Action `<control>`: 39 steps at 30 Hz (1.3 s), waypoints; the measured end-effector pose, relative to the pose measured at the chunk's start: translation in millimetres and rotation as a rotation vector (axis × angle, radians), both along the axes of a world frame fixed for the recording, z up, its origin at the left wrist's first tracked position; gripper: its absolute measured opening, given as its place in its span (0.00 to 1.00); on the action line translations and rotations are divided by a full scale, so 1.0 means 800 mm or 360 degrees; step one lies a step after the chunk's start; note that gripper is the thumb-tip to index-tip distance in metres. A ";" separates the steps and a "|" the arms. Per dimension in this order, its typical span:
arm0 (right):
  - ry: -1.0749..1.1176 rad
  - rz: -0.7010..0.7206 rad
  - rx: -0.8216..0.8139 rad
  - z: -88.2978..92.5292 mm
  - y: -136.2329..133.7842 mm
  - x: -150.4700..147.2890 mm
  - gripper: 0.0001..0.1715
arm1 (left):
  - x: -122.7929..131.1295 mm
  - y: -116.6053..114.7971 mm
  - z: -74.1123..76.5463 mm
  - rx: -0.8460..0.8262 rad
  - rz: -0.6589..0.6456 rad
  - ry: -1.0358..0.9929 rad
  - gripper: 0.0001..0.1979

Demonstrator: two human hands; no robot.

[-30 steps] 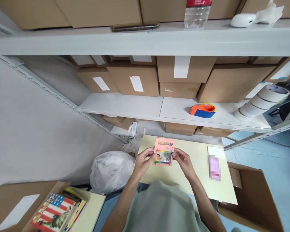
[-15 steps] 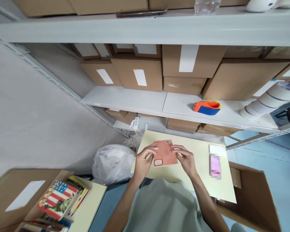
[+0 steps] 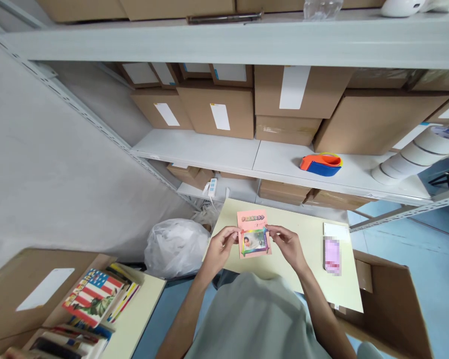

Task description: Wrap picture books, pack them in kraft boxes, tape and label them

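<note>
Booklet [image 3: 253,240] over table [image 3: 310,279], bag [image 3: 175,247] left, shelves [image 3: 247,159] behind.

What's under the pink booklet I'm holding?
The pale yellow table shows around the pink booklet, held by left hand and right hand. The patch directly beneath is covered.

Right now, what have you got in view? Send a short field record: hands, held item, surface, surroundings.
left hand: pinches the left edge of the small pink paperback book, picture cover facing up
right hand: pinches the book's right edge
surface: pale yellow tabletop, beneath both hands
on table: blurred pink flat item, right of the hands
beside table: white plastic bag, on the left
shelf behind: orange-and-blue tape dispenser
</note>
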State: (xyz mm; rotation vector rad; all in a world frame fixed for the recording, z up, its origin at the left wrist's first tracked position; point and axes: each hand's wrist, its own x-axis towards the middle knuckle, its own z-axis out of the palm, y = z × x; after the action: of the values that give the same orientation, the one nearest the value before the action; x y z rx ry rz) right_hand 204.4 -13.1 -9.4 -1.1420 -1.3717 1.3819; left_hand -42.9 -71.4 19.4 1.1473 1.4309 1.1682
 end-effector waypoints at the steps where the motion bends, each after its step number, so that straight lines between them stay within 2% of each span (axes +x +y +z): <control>1: 0.0002 0.0004 0.0000 -0.002 -0.001 0.001 0.22 | -0.001 0.000 0.001 0.0005 -0.0025 0.0004 0.21; 6: 0.0033 -0.0009 -0.0070 -0.004 -0.008 -0.002 0.21 | 0.005 -0.001 0.010 -0.0070 0.0015 0.0074 0.20; 12: 0.0057 0.0056 -0.0228 0.011 -0.013 -0.012 0.32 | 0.019 -0.001 0.017 -0.0187 0.0102 0.0087 0.28; 17: 0.0069 0.0082 -0.0189 0.018 -0.014 -0.011 0.33 | 0.020 -0.005 0.016 -0.0111 0.0159 0.0093 0.31; 21: 0.0149 0.0047 -0.0182 0.014 -0.018 -0.009 0.37 | 0.020 -0.012 0.015 -0.0006 0.0261 0.0114 0.36; 26: 0.0209 -0.0040 -0.0107 -0.002 -0.021 -0.010 0.26 | 0.025 -0.015 0.010 0.0037 0.0294 0.0035 0.28; 31: 0.0198 -0.0083 -0.0036 -0.012 -0.022 -0.009 0.22 | 0.029 -0.020 0.008 0.0006 0.0253 -0.0185 0.30; 35: 0.0063 -0.0075 0.0065 -0.001 -0.029 -0.003 0.21 | 0.034 -0.027 0.017 -0.0012 0.0229 -0.0217 0.30; 39: -0.0183 -0.0157 0.0386 0.028 -0.043 -0.003 0.19 | 0.042 -0.033 0.027 0.0009 0.0289 -0.0190 0.30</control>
State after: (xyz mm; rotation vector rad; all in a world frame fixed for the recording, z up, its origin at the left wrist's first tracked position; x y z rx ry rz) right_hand 202.1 -47.3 13.0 -1.1235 -1.4981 1.0615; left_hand -9.5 -98.2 40.8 0.9500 1.4628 1.3446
